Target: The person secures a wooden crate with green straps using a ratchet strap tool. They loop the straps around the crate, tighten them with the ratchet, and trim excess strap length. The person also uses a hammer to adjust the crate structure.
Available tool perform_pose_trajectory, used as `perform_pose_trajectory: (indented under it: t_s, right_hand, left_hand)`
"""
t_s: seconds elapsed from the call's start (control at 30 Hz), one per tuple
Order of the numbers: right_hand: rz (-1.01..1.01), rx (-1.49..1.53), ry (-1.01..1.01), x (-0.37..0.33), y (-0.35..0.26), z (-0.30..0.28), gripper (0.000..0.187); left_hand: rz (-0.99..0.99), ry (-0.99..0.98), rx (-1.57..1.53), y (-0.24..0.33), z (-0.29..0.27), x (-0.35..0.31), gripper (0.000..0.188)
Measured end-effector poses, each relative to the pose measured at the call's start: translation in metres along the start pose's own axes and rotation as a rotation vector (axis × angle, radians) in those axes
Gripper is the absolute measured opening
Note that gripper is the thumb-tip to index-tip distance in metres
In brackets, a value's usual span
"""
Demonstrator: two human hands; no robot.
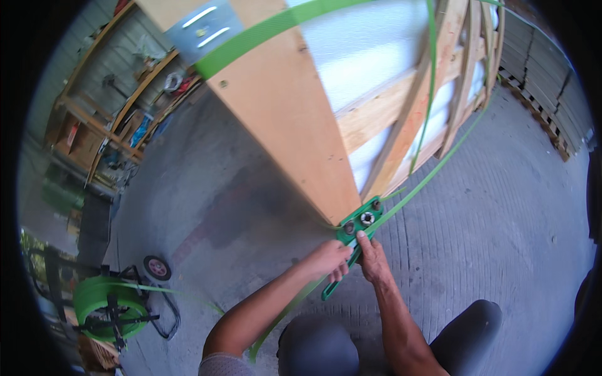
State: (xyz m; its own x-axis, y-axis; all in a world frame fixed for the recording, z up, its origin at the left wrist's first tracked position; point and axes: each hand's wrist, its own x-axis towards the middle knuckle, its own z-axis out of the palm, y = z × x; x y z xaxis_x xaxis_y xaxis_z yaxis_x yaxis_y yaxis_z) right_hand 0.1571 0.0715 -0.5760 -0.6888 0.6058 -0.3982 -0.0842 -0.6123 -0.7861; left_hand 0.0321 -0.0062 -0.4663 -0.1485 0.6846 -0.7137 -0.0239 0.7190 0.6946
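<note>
A green strapping tensioner (367, 219) with round metal parts sits against the lower corner of a wooden crate (285, 116). My left hand (331, 258) is closed on the tool's near end, its fingers curled by the handle. My right hand (372, 258) grips the tool's right side, thumb pressed on top and fingers hidden beneath. Green strap (433, 166) runs from the tool up along the crate's right side. Another length of strap (276, 323) trails below my left forearm. White wrapped contents (364, 53) show between the crate's slats.
At lower left, a reel of green strap (110, 304) stands on a black wheeled cart (157, 267), its strap leading toward me. Shelves (135, 94) with assorted goods line the left wall. Stacked grey panels (545, 69) rest on a pallet (539, 119) at far right.
</note>
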Motion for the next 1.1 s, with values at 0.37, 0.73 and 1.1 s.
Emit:
perform_pose_trajectory:
  t_s: [0.37, 0.73, 1.1]
  right_hand:
    - [0.113, -0.029, -0.303, -0.007, -0.043, -0.015, 0.063]
    - [0.019, -0.276, -0.016, -0.005, -0.042, -0.011, 0.036]
    - [-0.037, -0.207, 0.15, -0.015, -0.042, 0.01, 0.03]
  left_hand:
    - [0.495, 0.387, 0.379, -0.013, 0.001, -0.012, 0.023]
    - [0.638, 0.482, 0.618, -0.026, 0.037, -0.005, 0.011]
    - [0.582, 0.692, 0.932, 0.002, 0.018, -0.014, 0.009]
